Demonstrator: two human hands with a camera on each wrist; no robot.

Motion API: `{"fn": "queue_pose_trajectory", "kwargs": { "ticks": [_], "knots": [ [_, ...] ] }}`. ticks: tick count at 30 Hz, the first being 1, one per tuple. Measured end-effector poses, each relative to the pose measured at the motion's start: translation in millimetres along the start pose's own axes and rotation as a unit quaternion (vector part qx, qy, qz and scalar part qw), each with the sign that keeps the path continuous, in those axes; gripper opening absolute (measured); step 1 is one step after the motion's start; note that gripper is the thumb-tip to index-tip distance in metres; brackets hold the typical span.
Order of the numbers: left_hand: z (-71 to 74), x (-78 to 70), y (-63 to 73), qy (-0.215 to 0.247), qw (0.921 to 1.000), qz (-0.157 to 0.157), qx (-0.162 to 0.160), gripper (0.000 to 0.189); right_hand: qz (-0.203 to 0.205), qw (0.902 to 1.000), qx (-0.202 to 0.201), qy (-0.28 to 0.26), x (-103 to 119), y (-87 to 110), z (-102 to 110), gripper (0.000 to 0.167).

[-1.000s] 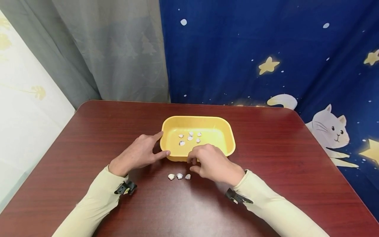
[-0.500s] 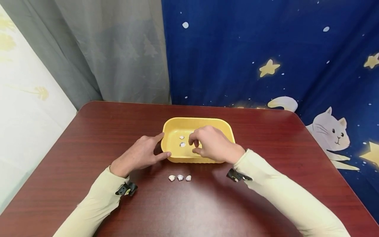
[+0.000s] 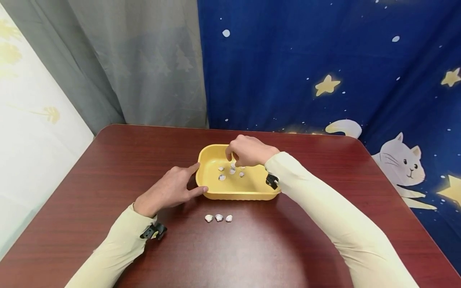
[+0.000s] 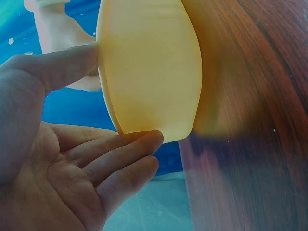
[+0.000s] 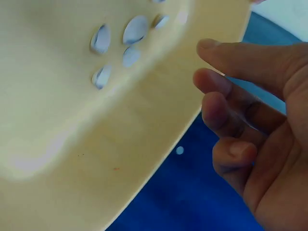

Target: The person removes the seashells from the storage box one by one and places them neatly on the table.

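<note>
Head view: our right hand (image 3: 250, 151) has moved from the tub's (image 3: 239, 196) near side to over its far side, so it now works beyond the six shells (image 3: 221, 177) inside; three others (image 3: 219, 218) line the table (image 3: 230, 256).

Left wrist: our left hand's (image 4: 62, 168) straight fingers and spread thumb touch the tub.

Right wrist: loosely curled fingers, thumb apart, pinch nothing.

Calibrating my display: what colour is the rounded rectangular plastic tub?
Yellow; the tub shows best in the head view.

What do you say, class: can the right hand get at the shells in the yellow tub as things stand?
Probably yes: the right hand is close by, looks empty, and the open yellow tub leaves the shells uncovered.
</note>
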State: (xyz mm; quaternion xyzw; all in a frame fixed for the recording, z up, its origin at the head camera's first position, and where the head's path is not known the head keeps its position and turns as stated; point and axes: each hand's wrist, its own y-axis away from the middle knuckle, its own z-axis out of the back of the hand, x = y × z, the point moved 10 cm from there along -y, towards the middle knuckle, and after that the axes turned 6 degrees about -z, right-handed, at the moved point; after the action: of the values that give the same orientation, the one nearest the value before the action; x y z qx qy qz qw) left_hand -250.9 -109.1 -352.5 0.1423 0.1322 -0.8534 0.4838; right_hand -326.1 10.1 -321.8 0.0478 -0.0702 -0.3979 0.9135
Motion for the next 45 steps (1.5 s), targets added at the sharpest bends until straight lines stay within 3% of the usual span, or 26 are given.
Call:
{"fn": "queue_pose_trajectory", "kwargs": {
  "ticks": [7, 19, 34, 45],
  "knots": [
    [-0.9, -3.2, -0.2, 0.005, 1.0000, -0.006, 0.002, 0.074, -0.005, 0.9986, 0.047, 0.023, -2.4, -17.5, -23.9, 0.012],
    [-0.5, -3.7, -1.2, 0.003, 1.0000, -0.006, 0.005, 0.078, 0.013, 0.9980, 0.055, 0.026, -6.4, -22.0, -46.8, 0.018],
    [1.0, -4.1, 0.1, -0.001, 1.0000, -0.009, -0.003, 0.075, 0.042, 0.9983, 0.013, 0.037, -4.5, -18.6, -48.3, 0.020],
    [0.1, -2.1, 1.9, 0.000, 1.0000, -0.002, 0.000, 0.076, 0.040, 0.9989, 0.014, 0.021, -5.8, -13.4, -37.0, 0.015]
  ]
}}
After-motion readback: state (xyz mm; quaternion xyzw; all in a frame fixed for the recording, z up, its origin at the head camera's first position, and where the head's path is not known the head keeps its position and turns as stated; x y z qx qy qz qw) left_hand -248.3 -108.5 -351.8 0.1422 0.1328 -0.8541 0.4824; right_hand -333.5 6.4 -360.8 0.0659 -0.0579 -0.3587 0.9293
